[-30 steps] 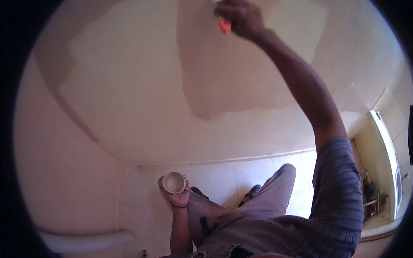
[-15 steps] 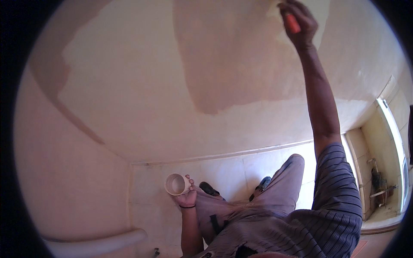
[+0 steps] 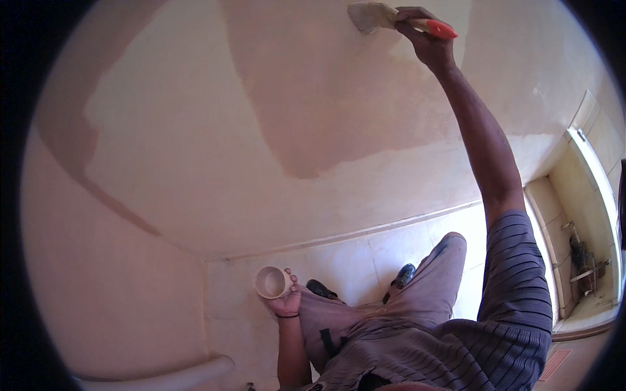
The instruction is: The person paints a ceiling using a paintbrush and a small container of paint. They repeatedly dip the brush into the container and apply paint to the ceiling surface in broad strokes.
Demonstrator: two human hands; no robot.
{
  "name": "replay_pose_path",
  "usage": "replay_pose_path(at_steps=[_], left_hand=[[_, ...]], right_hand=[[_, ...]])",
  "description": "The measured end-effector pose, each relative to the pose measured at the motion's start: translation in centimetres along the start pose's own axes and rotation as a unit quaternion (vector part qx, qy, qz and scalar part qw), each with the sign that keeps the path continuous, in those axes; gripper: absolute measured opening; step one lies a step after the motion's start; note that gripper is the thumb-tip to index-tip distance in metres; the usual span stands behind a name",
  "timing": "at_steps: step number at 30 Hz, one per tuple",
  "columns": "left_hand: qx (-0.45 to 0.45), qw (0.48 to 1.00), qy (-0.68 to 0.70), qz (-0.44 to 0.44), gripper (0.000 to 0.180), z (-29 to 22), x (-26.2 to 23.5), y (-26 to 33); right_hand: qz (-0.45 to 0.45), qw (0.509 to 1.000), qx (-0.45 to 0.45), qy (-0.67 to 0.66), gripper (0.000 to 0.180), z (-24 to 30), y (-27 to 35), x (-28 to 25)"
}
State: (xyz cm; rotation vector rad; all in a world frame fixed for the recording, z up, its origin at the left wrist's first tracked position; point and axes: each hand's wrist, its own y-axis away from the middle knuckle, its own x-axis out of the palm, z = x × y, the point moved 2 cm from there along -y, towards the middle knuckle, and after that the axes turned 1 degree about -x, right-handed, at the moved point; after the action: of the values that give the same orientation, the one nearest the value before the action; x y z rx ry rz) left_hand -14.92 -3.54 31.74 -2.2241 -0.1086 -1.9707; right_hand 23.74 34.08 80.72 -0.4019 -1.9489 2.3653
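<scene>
High on the wall (image 3: 176, 163), my right hand (image 3: 427, 40) grips a wide paintbrush (image 3: 373, 15) by its red-tipped handle. The bristles point left and appear to touch the wall's surface. Around and below the brush lies a darker pinkish-brown patch (image 3: 306, 124), bordered by paler, cream-coloured areas. Low at the left, beside my knee, my left hand (image 3: 285, 302) is wrapped round a small whitish cup (image 3: 272, 283). The cup's mouth faces up toward me. How much liquid it holds, I cannot tell.
Pale floor tiles (image 3: 241, 332) meet the wall below. A thick white pipe (image 3: 176, 375) runs along the lower left. At the right, beyond a bright opening, a recess (image 3: 554, 195) holds pipes and a dark fitting (image 3: 580, 260).
My right hand has come slightly down and left, and the brush head has swung into view, pointing left. My left hand still holds the cup in nearly the same place.
</scene>
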Motion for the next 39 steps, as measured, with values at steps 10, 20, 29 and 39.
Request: replay_pose_path(at_steps=[10, 20, 29, 39], left_hand=[[0.01, 0.998, -0.046, -0.041, 0.073, -0.2, 0.0, 0.2], [-0.018, 0.998, -0.048, -0.02, 0.078, -0.5, 0.9, 0.1], [-0.041, 0.999, -0.032, 0.014, 0.078, 0.0, 2.1, 0.4], [-0.026, 0.999, -0.007, 0.024, 0.08, 0.4, 1.5, 0.0]], right_hand=[[-0.018, 0.948, -0.22, 0.231, 0.007, 3.4, -2.4, -2.5], [0.022, 0.887, -0.31, 0.342, 0.029, 1.8, 2.9, 4.7], [0.139, 0.982, -0.112, 0.062, 0.022, 5.5, 4.9, 4.5], [-0.057, 0.978, -0.098, 0.173, 0.018, 1.2, 2.7, -1.6]])
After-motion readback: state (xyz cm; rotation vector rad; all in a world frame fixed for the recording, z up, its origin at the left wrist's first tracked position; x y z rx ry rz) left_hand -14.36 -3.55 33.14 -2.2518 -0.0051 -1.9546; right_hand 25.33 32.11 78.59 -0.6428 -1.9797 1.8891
